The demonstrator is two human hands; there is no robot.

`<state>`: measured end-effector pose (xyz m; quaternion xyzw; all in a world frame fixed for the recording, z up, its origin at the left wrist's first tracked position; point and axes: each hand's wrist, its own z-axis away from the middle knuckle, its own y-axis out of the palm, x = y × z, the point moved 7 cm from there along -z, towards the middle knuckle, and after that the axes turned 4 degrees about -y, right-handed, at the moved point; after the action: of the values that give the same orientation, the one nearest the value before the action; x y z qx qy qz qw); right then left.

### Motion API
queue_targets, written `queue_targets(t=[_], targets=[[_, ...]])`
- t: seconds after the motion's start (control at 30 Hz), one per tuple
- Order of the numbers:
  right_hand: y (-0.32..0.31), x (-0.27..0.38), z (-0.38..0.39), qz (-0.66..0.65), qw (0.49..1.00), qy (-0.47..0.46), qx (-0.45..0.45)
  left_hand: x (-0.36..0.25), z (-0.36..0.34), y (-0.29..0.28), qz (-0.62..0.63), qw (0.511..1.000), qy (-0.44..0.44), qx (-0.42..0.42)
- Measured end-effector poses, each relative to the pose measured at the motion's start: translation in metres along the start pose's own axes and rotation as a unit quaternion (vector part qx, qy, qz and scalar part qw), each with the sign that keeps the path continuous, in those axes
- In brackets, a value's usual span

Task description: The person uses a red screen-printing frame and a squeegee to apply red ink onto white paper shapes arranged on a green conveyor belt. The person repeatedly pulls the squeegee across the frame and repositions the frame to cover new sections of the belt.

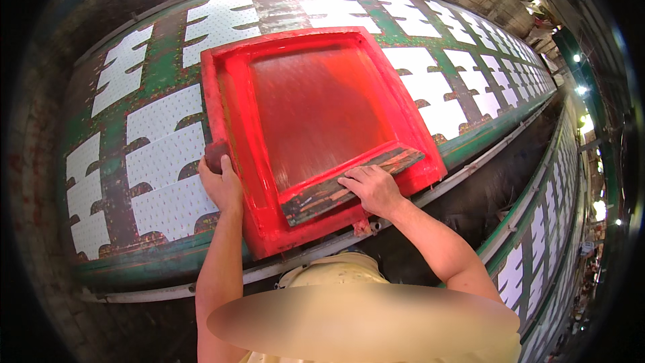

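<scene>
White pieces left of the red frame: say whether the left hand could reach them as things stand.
Probably yes: the white pieces lie right beside the left hand, with nothing visible between; it would likely first release the dark block at the edge of the red frame.

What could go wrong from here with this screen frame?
The left hand holds a dark block at the left edge of the screen frame; a slip might shift the frame. Only the right hand grips the squeegee, so pressure could turn uneven. White patterned pieces lie beside the frame, where stray red ink might stain them.
</scene>
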<state>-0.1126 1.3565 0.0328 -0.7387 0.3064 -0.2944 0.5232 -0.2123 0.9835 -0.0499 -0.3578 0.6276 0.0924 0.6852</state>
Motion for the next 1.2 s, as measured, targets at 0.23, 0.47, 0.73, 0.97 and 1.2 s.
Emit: queue_targets(t=[0.23,0.47,0.73,0.97,1.2], targets=[[0.034,-0.071,-0.103,0.048,0.999,-0.006,-0.005,0.004,-0.001,0.0,0.003,1.0,-0.013,0.008],[0.064,-0.16,-0.213,0.074,0.996,0.008,0.039,-0.003,0.005,-0.003,-0.004,1.0,-0.023,-0.007],[0.091,-0.244,-0.316,0.092,0.995,0.011,0.038,-0.005,0.01,-0.005,-0.023,0.999,-0.033,-0.031],[0.092,-0.283,-0.364,0.076,0.992,0.049,0.086,-0.004,0.012,-0.006,-0.041,0.998,-0.032,-0.041],[0.088,-0.312,-0.366,0.071,0.997,0.026,0.028,-0.007,0.012,-0.007,-0.047,0.998,-0.043,-0.025]])
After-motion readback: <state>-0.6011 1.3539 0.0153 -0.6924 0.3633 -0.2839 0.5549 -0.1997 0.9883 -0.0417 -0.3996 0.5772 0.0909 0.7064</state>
